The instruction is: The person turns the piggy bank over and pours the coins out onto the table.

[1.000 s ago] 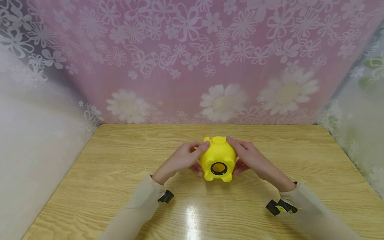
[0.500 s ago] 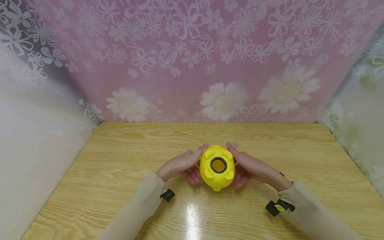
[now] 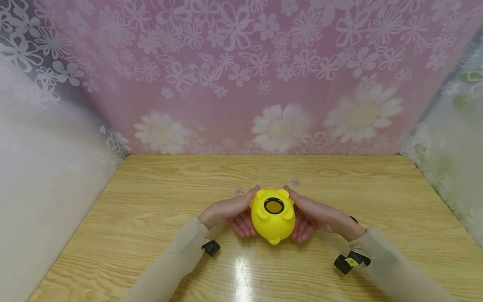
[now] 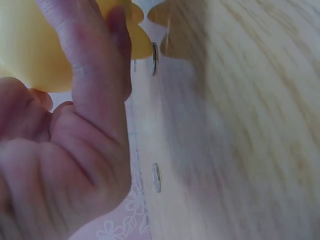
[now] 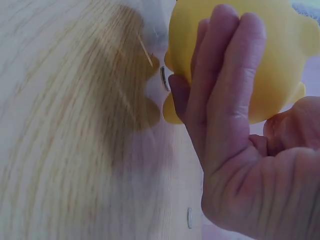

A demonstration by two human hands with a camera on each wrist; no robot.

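A yellow piggy bank [image 3: 272,226] is held between both hands near the middle of the table. Its round hole with a black ring [image 3: 273,205] points up toward the head camera, stubby yellow feet around it. My left hand [image 3: 235,214] holds its left side, the thumb along the upper edge and the fingers lower down. From the right side, my right hand [image 3: 313,214] holds it the same way. One coin [image 3: 239,191] lies beyond the left thumb; a second coin [image 3: 295,182] lies beyond the right one. Whether the bank touches the table cannot be told.
The wood-grain table [image 3: 170,180] reaches back to a pink flowered cloth [image 3: 211,105]. Pale cloth walls [image 3: 49,176] stand at both sides. Black wrist devices [image 3: 210,248] hang below both cuffs.
The piggy bank has tipped so that its ringed hole, which faced the person, points further upward. It has shifted slightly nearer the person with both hands. The two coins behind it have come into view.
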